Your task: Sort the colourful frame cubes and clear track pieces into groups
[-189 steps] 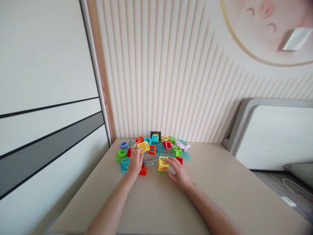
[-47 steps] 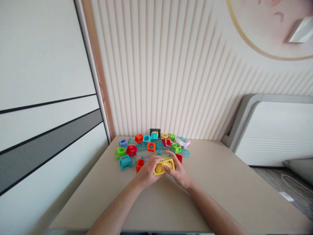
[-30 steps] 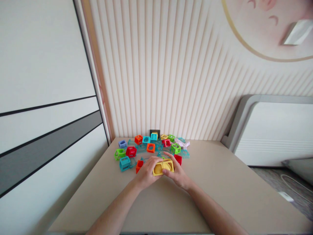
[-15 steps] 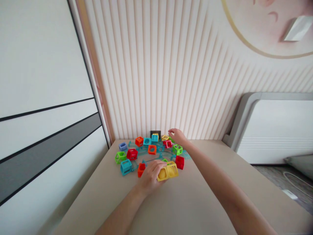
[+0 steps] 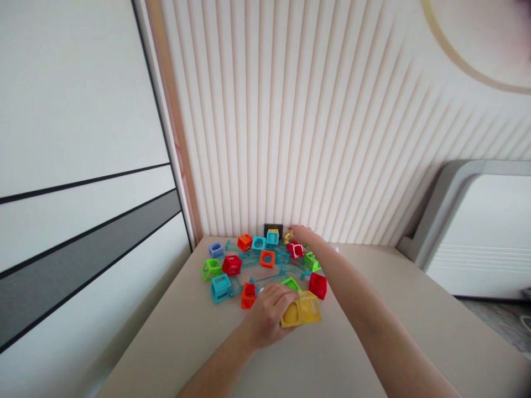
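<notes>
My left hand [image 5: 271,312] is wrapped round a pair of joined yellow cube frames [image 5: 307,308] near the front of the pile. At the back of the pile, my right hand [image 5: 301,231] reaches down to a small yellow cube [image 5: 288,237] by the wall; its fingertips are too small to tell whether they grip it. A pink-red cube [image 5: 295,250] lies just below that hand. Near the left hand are an orange cube [image 5: 249,295], a green cube [image 5: 291,283] and a red cube [image 5: 317,285].
Several blue, green, red and orange cubes, among them a blue cube [image 5: 221,288], lie on the beige table [image 5: 174,331] with translucent blue track pieces [image 5: 265,273]. A dark box [image 5: 267,228] stands against the ribbed wall. A white cabinet rises at the left.
My right hand has lowered from above the back of the pile to the small yellow cube. My left hand still holds the yellow pair. The camera view has shifted.
</notes>
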The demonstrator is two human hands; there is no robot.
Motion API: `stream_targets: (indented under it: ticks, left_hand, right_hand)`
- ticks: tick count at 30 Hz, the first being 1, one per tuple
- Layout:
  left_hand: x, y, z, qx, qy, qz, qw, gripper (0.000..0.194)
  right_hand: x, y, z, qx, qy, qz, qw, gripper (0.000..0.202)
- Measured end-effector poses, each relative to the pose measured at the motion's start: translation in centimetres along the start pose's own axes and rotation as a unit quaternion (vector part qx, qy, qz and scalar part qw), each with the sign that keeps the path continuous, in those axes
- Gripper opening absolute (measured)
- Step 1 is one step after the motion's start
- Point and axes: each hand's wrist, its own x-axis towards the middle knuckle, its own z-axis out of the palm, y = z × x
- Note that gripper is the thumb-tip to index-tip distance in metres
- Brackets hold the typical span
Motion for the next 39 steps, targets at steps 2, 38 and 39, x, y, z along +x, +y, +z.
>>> stream_targets:
  ticks: [2, 38, 39]
  left_hand:
    - [0.1, 0.0, 0.0, -0.002, 0.001, 0.001, 1.000, 0.039]
    - [0.5, 0.2, -0.1, 0.006, 0.011, -0.003, 1.000, 0.039]
    - [0.6, 0.2, -0.2, 0.006, 0.012, -0.001, 1.000, 0.038]
  right_hand:
    - [0.0, 0.1, 0.1, -0.004, -0.001, -0.007, 1.000, 0.033]
    - [-3.4, 1.8, 1.3, -0.024, 0.195, -0.068, 0.978, 0.055]
    - [-3.6, 1.7, 1.2, -0.034, 0.190, -0.073, 0.978, 0.055]
